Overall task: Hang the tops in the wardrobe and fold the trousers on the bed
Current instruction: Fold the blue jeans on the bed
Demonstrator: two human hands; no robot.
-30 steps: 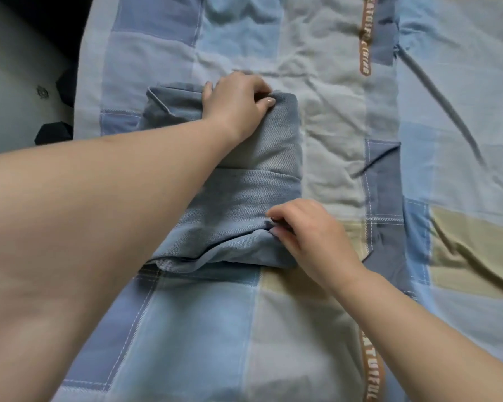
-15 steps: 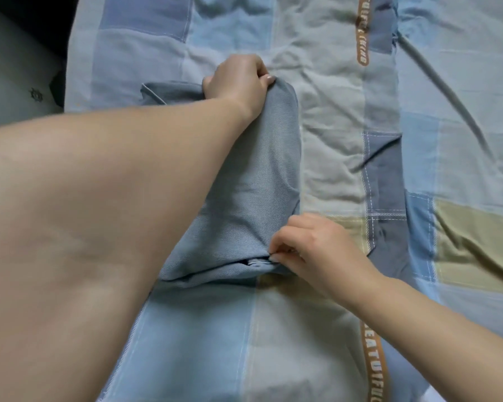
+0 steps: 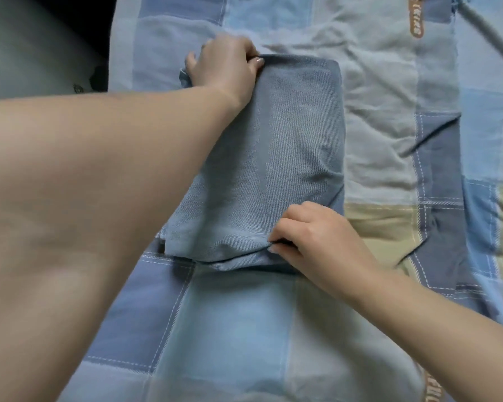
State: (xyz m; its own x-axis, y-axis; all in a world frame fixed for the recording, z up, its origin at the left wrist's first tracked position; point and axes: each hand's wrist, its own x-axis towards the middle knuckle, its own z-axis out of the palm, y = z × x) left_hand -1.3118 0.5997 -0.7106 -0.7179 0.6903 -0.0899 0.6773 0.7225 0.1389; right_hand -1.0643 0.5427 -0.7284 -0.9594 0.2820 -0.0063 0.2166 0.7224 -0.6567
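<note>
Folded blue denim trousers (image 3: 276,146) lie as a compact rectangle on the bed's patchwork cover (image 3: 244,320). My left hand (image 3: 224,68) grips the far left corner of the fold, fingers curled over its edge. My right hand (image 3: 314,239) pinches the near edge of the top layer at the lower right corner. My left forearm crosses over the left part of the trousers and hides it.
The bed's left edge runs down the upper left, with pale floor (image 3: 26,47) and a small dark object (image 3: 99,79) beyond it. Brown lettered strips (image 3: 415,15) are printed on the cover. Wrinkled cover stretches to the right.
The top layer has been pulled flat over the fold, hiding the crosswise crease. Both hands keep their grip on opposite ends, and the bundle now looks smoother.
</note>
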